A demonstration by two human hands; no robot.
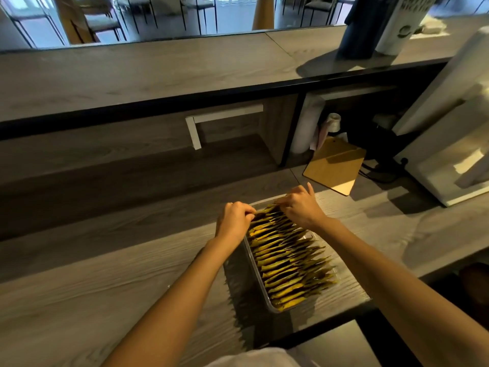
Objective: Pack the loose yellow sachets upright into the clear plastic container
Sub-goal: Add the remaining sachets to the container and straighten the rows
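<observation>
Head view: at 6 o'clock on the wooden counter [111, 282], the clear plastic container [274, 308] holds yellow sachets [285, 260], upright and tightly rowed. At its 12 o'clock end, the left hand [232, 221] and right hand [300, 207] pinch sachet tops with curled fingers.

The clear plastic container [258, 276] is a long rectangular tub lying on the wooden counter [105, 287]. Its length runs from about 11 o'clock at the far end to 5 o'clock at the near end. Yellow sachets [287, 260] stand on edge inside, packed tight in one row along its length. Each lies crosswise, and their pointed corners poke past the rim on the 3 o'clock side.
</observation>
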